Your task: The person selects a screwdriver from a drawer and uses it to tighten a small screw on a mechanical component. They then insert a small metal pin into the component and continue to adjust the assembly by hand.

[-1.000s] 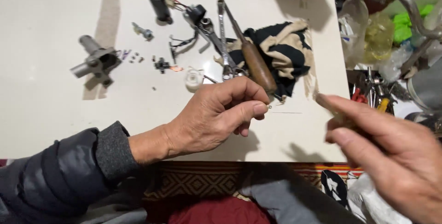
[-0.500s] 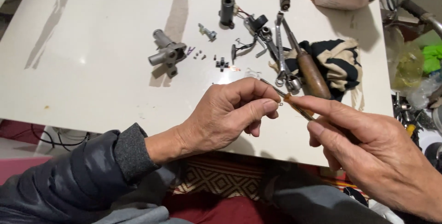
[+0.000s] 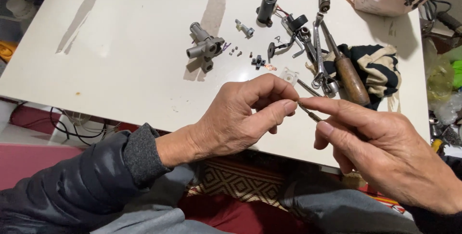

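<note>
A thin metal pin (image 3: 308, 113) is pinched at mid-frame, its long axis slanting from upper left to lower right. The left hand (image 3: 240, 121) is clamped on its upper tip, the right hand (image 3: 385, 152) on its lower end. Behind, on the white table (image 3: 120, 61), a wooden-handled tool (image 3: 351, 81) is laid over a striped rag (image 3: 380, 65).

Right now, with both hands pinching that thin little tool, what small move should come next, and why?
Probably steady the left hand and ease the thin metal tool in the right hand a touch further into the left fingertips. The tool's tip already meets them; whatever tiny part sits there is hidden.
</note>
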